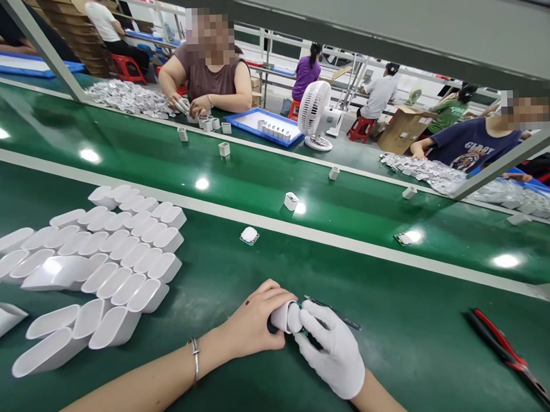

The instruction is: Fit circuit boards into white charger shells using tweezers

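My bare left hand (261,317) is wrapped round a white oval housing (280,317), its open end turned to the right. In my white-gloved right hand (332,348), thumb and fingers pinch a round white part (294,318) with a bit of green board at its edge, right at the housing's opening. Whether that part sits inside the housing cannot be made out. Behind the gloved fingers a thin dark tool (346,319) lies on the green table. Farther back rests a small green board with a white round top (249,234).
Many white oval housings (116,241) stand grouped at the left. Red-handled pliers (500,342) lie at the right. Beyond a pale rail (348,242), a green belt (251,177) carries small white units (291,200). Across it are a fan (315,114) and seated people.
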Demonstrator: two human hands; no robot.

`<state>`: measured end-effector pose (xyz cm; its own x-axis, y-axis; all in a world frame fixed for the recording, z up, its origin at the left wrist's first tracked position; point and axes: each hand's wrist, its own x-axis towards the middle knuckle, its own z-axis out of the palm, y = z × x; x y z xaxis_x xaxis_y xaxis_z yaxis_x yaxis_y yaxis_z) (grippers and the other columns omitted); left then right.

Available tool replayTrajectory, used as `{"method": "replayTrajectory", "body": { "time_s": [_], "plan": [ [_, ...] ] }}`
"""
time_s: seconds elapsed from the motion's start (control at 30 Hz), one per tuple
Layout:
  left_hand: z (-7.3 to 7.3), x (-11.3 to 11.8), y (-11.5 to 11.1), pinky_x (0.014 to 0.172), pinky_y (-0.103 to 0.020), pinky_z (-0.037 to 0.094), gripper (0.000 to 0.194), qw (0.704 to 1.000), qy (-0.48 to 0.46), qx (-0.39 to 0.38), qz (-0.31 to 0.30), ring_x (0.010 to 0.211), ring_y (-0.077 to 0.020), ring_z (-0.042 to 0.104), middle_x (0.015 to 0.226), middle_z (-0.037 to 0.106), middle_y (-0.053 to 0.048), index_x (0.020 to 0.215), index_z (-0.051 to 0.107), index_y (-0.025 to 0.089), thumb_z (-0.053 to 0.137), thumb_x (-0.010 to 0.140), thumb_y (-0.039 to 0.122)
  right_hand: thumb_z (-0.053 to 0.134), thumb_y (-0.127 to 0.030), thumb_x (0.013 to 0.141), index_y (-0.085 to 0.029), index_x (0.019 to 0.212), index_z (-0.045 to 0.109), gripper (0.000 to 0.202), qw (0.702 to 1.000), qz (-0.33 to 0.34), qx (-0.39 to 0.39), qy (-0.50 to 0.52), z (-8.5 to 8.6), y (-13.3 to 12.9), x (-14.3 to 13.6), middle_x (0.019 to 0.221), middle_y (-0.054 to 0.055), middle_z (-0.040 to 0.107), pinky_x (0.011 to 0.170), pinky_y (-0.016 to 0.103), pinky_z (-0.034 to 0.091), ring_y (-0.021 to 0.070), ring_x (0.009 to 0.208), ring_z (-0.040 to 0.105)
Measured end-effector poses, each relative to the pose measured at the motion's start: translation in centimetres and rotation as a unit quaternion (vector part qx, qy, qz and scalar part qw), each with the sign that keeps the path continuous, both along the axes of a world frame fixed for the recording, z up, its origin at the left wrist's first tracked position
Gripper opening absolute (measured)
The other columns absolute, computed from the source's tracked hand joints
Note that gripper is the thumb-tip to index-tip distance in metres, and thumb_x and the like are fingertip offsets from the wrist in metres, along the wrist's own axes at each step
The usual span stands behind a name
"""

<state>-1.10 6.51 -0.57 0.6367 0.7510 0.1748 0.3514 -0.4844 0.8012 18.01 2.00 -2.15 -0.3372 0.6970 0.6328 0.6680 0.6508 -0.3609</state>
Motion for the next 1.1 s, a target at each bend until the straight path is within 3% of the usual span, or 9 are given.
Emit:
{"method": "replayTrajectory", "body": {
  "time_s": [0.3,0.53,0.87,1.1],
  "plan": [
    [0.10,-0.12,0.04,0.078,-0.030,0.043,0.055,1.000,0.008,-0.011,-0.013,0.096,-0.0207,0.044,0.100,0.062,0.000,0.109,0.053,0.023,0.051,0.059,0.001,0.058,-0.011,0.079,-0.020,0.115,0.055,0.037,1.000,-0.005,0.020,-0.008,-0.62,-0.25,0.21,0.096,0.011,0.064,0.072,0.035,0.058,0.0204,0.084,0.064],
    [0.14,-0.22,0.05,0.076,-0.029,0.042,0.051,1.000,0.011,0.000,-0.016,0.093,-0.0197,0.043,0.100,0.062,0.001,0.106,0.054,0.023,0.052,0.060,0.002,0.054,-0.011,0.081,-0.020,0.116,0.053,0.037,0.998,-0.005,0.023,-0.051,0.06,-0.62,-0.10,0.093,0.011,0.064,0.061,0.033,0.058,0.0206,0.076,0.064],
    [-0.03,-0.37,0.07,0.081,-0.030,0.042,0.051,1.000,-0.002,-0.002,-0.016,0.094,-0.0205,0.042,0.102,0.062,0.001,0.108,0.055,0.023,0.053,0.061,0.003,0.058,-0.010,0.079,-0.023,0.119,0.051,0.043,0.999,-0.004,0.030,-0.028,-0.59,-0.47,0.30,0.095,0.008,0.063,0.069,0.033,0.058,0.0200,0.082,0.064],
    [-0.27,-0.35,0.25,0.077,-0.028,0.042,0.053,1.000,0.002,-0.011,-0.009,0.094,-0.0205,0.044,0.099,0.063,0.001,0.108,0.055,0.024,0.054,0.059,0.003,0.053,-0.010,0.081,-0.021,0.116,0.053,0.037,0.998,-0.014,0.003,-0.060,0.24,-0.36,-0.37,0.099,0.010,0.063,0.070,0.034,0.058,0.0212,0.086,0.064]
  ]
}}
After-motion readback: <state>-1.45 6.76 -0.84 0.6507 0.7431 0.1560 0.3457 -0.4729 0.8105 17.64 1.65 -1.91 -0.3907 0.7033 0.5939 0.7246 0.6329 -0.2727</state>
